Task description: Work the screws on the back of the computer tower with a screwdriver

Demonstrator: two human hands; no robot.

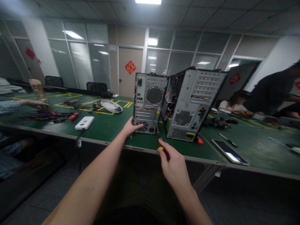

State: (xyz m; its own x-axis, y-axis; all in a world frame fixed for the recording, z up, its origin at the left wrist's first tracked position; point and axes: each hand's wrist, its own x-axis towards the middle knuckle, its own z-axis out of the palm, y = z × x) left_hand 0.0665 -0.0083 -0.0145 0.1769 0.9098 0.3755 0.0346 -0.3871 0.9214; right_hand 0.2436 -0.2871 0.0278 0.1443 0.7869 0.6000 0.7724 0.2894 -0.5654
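A smaller computer case [150,104] stands upright on the green table with its rear panel facing me. My left hand [130,127] grips its lower left edge, with the thumb across the bottom fan grille and the fingers hidden behind the side. In my right hand [172,156] is a black and yellow screwdriver [159,139], held by the end of its handle. Its shaft points up at the lower right of the rear panel; whether the tip sits in a screw I cannot tell. A larger computer case [187,109] stands close by on the right, one side uncovered.
To the left lie a white power bank [84,122], a red-handled tool [74,116], loose cables [50,117] and a white basket [110,105]. A phone [229,151] and a pen [227,139] are right. Another person's hand [38,104] touches cables; more people are at right.
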